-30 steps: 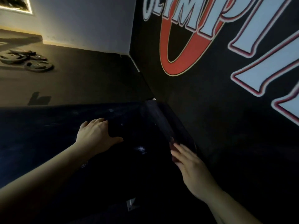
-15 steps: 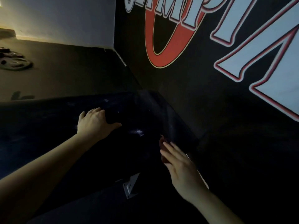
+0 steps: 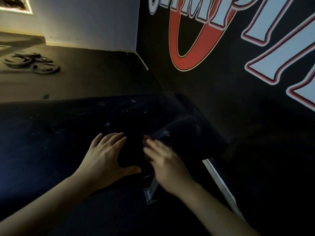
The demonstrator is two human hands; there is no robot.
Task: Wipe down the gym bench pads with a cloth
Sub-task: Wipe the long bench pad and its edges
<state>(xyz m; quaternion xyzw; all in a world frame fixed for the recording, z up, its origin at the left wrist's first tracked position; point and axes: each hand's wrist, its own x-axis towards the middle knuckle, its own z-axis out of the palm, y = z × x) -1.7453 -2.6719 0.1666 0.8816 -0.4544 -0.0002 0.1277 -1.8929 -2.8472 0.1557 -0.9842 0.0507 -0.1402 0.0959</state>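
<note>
Bench pad [image 3: 51, 142] lies dark under me, my left hand [image 3: 105, 159] spread flat on it, bracing. Just beside, my right hand [image 3: 163, 160], blurred, fingers stretched out, presses what may be a reddish cloth [image 3: 146, 139] near the pad's end. Wiping looks under way; next I'd want firm strokes toward the far edge. Weight plates [image 3: 34, 63] lie beyond.

the black wall [image 3: 213, 103] bears cropped white lettering [image 3: 272, 57], no whole word readable, over a red "o" [image 3: 189, 63].

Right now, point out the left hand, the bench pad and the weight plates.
left hand [image 3: 105, 155]: head view, back of hand.
bench pad [image 3: 51, 133]: head view, bare top.
weight plates [image 3: 45, 68]: head view, nearest plate.
</note>
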